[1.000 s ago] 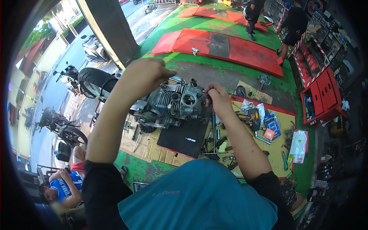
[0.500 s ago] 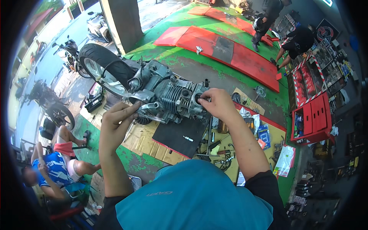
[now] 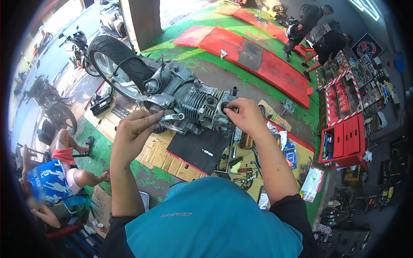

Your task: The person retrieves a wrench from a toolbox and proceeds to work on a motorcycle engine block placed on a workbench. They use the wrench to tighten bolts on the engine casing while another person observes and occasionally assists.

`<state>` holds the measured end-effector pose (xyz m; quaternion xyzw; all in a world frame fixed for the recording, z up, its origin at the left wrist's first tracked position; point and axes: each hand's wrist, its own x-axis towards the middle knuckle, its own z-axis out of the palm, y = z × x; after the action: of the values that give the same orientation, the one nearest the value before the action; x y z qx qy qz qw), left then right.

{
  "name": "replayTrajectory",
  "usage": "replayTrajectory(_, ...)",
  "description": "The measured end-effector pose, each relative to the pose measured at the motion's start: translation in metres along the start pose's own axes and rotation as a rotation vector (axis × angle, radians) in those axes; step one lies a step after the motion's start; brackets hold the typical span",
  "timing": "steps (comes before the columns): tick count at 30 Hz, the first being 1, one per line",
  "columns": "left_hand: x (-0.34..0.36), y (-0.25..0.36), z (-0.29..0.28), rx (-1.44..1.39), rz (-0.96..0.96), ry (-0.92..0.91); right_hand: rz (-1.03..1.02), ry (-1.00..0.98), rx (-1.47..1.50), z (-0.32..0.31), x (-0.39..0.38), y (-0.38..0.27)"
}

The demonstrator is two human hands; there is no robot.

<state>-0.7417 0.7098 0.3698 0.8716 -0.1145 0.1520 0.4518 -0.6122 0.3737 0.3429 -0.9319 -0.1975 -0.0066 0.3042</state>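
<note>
Head view: a scooter engine [image 3: 189, 105], rear tyre [image 3: 114, 58] attached, is supported just ahead of both hands above a black mat [image 3: 195, 148] on cardboard. Its long axis runs from the tyre at far left to the finned cylinder head [image 3: 215, 107] at right. The right hand [image 3: 245, 116] is closed by the fingertips on a small part at the cylinder head face; what the part is cannot be told. The left hand [image 3: 137, 129] is closed on a silver wrench [image 3: 172, 117], whose head is directed rightward against the crankcase underside. The right hand is nearer the head. Compared with half a second earlier, the left hand has been raised to the engine, and the wrench is now visible.
</note>
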Motion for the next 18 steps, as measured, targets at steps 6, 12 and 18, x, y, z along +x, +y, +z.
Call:
replayTrajectory(6, 0.034, 0.02, 0.016, 0.122, 0.125, -0.074, 0.077, 0.029, 0.207, -0.014, -0.007, 0.014)
replayTrajectory(12, 0.086, 0.036, 0.064, 0.384, 0.341, -0.209, 0.073, 0.09, 0.398, -0.009, -0.03, 0.035)
replayTrajectory(18, 0.122, 0.052, 0.102, 0.644, 0.469, -0.362, 0.052, 0.235, 0.761, 0.018, -0.047, 0.051)
